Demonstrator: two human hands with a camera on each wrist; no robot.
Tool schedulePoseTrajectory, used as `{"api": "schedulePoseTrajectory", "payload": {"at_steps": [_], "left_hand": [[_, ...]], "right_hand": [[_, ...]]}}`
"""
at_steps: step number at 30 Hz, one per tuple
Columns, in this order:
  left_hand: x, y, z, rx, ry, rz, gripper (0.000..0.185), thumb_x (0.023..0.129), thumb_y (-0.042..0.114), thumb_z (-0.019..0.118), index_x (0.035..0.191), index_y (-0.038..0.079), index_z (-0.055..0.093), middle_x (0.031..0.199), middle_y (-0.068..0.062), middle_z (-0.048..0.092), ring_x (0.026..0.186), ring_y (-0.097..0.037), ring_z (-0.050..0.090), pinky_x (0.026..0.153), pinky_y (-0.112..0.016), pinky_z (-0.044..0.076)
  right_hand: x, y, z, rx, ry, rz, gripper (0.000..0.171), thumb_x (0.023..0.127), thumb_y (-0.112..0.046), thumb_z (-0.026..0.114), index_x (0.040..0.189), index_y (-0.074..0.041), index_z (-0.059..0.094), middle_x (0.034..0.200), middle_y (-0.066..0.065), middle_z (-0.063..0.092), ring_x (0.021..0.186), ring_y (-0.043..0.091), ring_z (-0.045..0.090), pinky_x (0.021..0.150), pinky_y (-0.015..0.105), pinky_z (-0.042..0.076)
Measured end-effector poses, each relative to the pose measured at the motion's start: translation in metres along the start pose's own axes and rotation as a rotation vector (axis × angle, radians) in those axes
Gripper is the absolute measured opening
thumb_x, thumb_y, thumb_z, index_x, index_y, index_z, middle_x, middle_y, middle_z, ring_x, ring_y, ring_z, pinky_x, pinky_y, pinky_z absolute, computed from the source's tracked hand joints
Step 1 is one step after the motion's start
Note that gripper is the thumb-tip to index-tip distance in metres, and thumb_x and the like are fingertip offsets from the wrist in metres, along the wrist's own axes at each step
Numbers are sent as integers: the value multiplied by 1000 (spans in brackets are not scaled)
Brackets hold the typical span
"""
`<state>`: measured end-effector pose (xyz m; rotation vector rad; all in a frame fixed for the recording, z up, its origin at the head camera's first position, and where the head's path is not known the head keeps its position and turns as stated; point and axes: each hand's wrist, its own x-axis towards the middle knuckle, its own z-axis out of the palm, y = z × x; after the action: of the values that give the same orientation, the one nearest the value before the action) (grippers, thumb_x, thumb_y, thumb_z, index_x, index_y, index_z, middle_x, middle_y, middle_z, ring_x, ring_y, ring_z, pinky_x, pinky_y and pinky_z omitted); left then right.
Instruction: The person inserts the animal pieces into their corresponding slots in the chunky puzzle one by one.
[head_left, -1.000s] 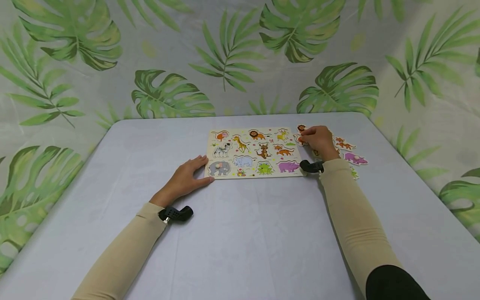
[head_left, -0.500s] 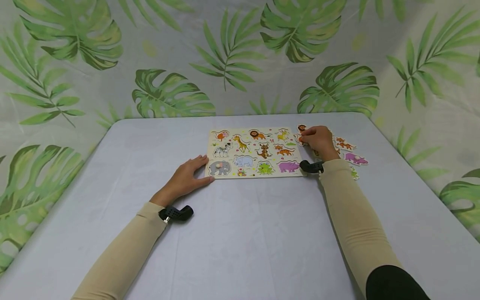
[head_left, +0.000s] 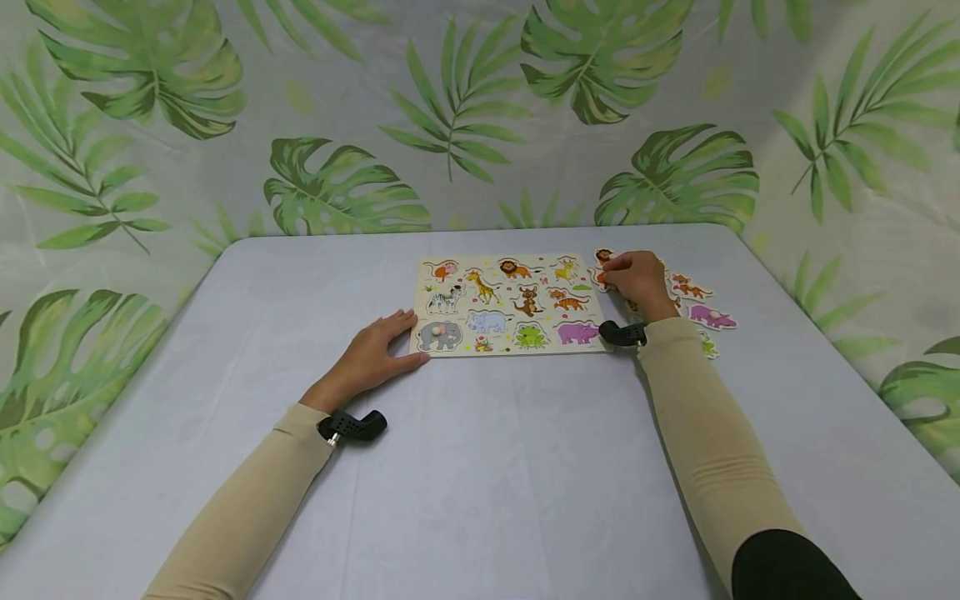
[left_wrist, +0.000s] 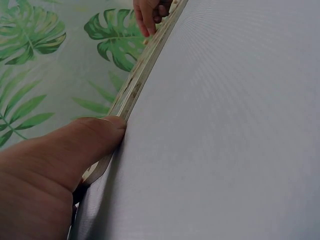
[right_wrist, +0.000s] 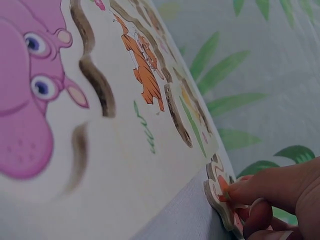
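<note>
Left hand (head_left: 365, 357): extended, touching left edge of puzzle board (head_left: 542, 308). Right hand (head_left: 637, 280): curled, pinching orange animal piece (right_wrist: 218, 186) just beside board's right edge.

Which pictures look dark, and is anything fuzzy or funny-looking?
Both wrist views look dimmer than the head view; left wrist view: dark shadow beside the puzzle board near the left hand, faint ripply lines on the tablecloth; right wrist view: the groove beside the purple hippo goes blurry.
</note>
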<state>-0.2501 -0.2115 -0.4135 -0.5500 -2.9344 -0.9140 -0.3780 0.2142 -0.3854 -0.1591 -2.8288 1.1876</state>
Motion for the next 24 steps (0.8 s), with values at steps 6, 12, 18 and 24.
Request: {"api": "schedulePoseTrajectory", "payload": {"at_steps": [6, 12, 18, 24], "left_hand": [[0, 0, 0, 2, -7, -16, 77, 87, 43, 70, 147, 7, 40, 154, -7, 34, 144, -26, 23, 118, -48, 18], [0, 1, 0, 4, -8, -20, 77, 86, 44, 71, 147, 7, 40, 154, -6, 33, 145, -27, 23, 118, -49, 18], [1, 0, 0, 3, -7, -15, 77, 86, 43, 71, 147, 7, 40, 154, -7, 34, 144, -27, 23, 118, -49, 18], [0, 1, -1, -1, 1, 11, 75, 87, 39, 71, 146, 4, 41, 152, -12, 36, 143, -27, 27, 118, -46, 18]], "right_hand": [[0, 0, 0, -8, 16, -5, 25, 90, -19, 67, 110, -4, 71, 111, 17, 65, 85, 25, 57, 67, 33, 46], [0, -1, 0, -14, 37, -10, 24, 89, -19, 68, 108, -4, 71, 110, 17, 65, 84, 24, 58, 65, 32, 46], [-2, -3, -1, -27, 55, -29, 24, 89, -20, 69, 107, -4, 72, 106, 17, 67, 82, 24, 59, 65, 33, 48], [-2, -5, -1, 4, 60, -19, 23, 89, -18, 68, 107, -3, 70, 106, 18, 67, 86, 26, 60, 69, 35, 49]]}}
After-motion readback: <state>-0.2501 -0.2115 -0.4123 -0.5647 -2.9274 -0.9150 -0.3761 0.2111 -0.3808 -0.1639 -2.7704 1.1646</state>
